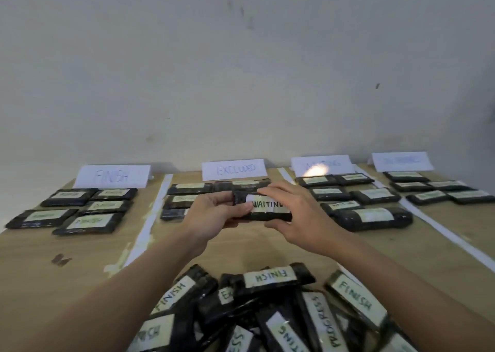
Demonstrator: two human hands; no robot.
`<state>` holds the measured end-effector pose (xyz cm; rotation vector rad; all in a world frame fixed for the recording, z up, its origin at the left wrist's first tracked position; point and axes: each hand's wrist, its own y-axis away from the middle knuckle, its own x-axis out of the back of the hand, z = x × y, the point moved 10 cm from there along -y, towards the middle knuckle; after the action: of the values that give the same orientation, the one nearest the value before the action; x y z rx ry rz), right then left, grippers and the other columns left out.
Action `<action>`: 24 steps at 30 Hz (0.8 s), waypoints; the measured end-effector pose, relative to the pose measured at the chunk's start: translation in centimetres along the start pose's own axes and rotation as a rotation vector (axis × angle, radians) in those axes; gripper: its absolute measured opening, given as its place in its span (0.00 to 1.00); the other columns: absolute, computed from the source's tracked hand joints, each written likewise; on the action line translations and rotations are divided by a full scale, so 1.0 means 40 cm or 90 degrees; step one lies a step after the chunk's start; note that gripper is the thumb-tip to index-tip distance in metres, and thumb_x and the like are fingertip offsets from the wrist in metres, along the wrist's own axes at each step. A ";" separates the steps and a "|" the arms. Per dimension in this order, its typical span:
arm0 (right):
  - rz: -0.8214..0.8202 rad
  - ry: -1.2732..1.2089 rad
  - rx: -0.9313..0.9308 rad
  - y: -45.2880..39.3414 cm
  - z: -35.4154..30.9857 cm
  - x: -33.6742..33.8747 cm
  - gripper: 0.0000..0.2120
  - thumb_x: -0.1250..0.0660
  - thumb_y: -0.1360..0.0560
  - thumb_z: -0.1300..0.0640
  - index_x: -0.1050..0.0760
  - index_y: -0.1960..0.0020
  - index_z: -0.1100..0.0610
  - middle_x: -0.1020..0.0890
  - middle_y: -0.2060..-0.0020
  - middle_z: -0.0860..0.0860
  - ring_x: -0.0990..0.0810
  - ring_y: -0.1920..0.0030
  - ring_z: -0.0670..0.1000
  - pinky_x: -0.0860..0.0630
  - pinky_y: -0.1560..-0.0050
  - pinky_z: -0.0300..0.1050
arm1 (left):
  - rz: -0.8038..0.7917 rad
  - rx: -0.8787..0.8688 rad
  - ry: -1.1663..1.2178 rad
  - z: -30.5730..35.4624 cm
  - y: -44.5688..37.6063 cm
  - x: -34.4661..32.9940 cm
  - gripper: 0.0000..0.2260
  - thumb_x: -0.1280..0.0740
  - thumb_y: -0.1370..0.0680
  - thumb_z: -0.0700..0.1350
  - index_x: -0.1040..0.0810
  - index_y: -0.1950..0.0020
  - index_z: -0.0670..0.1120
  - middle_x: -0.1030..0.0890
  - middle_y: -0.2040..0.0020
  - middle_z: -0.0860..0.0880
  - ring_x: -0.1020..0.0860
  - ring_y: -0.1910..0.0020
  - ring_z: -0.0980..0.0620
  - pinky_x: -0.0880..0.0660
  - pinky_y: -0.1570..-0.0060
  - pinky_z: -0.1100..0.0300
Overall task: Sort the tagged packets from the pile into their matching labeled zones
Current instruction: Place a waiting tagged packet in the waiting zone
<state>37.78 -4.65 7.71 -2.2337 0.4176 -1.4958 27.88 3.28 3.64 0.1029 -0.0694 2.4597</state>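
A black packet tagged WAITING (267, 207) is held up above the table's middle, in front of the EXCLUDED zone. My left hand (214, 212) grips its left end, thumb on the tag. Over the packet's right end my right hand (292, 212) curls, fingers on the top edge and thumb underneath. The pile of tagged packets (267, 308) lies at the near edge, with tags reading FINISH, PROGRESS and WAITING. Paper signs stand at the back: FINISH (112, 176), EXCLUDED (234, 169), WAITING (321, 165) and a blurred fourth sign (401, 161).
Sorted packets lie in each zone: several under FINISH (72, 212), several under EXCLUDED (184, 199), several under WAITING (359, 204), several at far right (439, 191). White tape strips (152, 217) divide the wooden table (53, 284). A pale wall stands behind.
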 end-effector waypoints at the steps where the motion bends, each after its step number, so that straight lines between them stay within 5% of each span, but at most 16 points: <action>1: 0.005 0.010 -0.009 0.022 0.030 0.020 0.26 0.28 0.31 0.57 0.30 0.35 0.54 0.26 0.42 0.46 0.31 0.42 0.45 0.36 0.34 0.50 | -0.017 -0.006 -0.001 0.002 -0.011 -0.044 0.06 0.29 0.28 0.40 0.18 0.52 0.46 0.16 0.59 0.50 0.20 0.65 0.59 0.26 0.65 0.70; 6: -0.029 0.055 -0.119 0.155 0.209 0.101 0.27 0.28 0.30 0.57 0.32 0.33 0.51 0.27 0.41 0.45 0.34 0.42 0.43 0.40 0.31 0.55 | -0.157 -0.044 -0.213 0.001 -0.056 -0.267 0.14 0.26 0.31 0.46 0.21 0.46 0.48 0.17 0.52 0.50 0.20 0.53 0.54 0.25 0.49 0.60; 9: -0.030 0.063 -0.211 0.245 0.323 0.156 0.28 0.28 0.31 0.57 0.34 0.34 0.48 0.28 0.40 0.45 0.34 0.37 0.46 0.38 0.32 0.48 | -0.228 -0.061 -0.379 -0.022 -0.059 -0.378 0.25 0.26 0.31 0.50 0.28 0.37 0.47 0.22 0.45 0.50 0.23 0.46 0.52 0.26 0.44 0.59; 14: -0.121 0.092 -0.280 0.344 0.428 0.161 0.22 0.30 0.28 0.57 0.32 0.37 0.49 0.32 0.48 0.42 0.34 0.44 0.44 0.36 0.41 0.40 | -0.333 -0.144 -0.671 -0.073 -0.043 -0.510 0.21 0.37 0.23 0.50 0.32 0.31 0.46 0.27 0.34 0.47 0.29 0.36 0.49 0.32 0.37 0.56; 20: -0.156 0.075 -0.260 0.369 0.469 0.129 0.18 0.33 0.26 0.56 0.30 0.37 0.48 0.26 0.39 0.45 0.31 0.38 0.46 0.36 0.34 0.44 | -0.367 -0.125 -0.751 -0.124 -0.040 -0.536 0.20 0.41 0.21 0.52 0.34 0.31 0.47 0.31 0.33 0.47 0.31 0.35 0.48 0.33 0.35 0.54; 24: -0.074 0.130 -0.208 0.367 0.464 0.139 0.18 0.33 0.29 0.55 0.26 0.39 0.50 0.29 0.38 0.48 0.34 0.36 0.47 0.37 0.33 0.47 | -0.361 -0.134 -0.758 -0.123 -0.042 -0.534 0.21 0.41 0.22 0.54 0.32 0.31 0.47 0.31 0.33 0.48 0.31 0.35 0.50 0.33 0.35 0.55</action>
<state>56.81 -16.73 -1.35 -2.3905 0.6460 -1.8395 45.24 -8.38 -3.19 1.2715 -0.6933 1.5180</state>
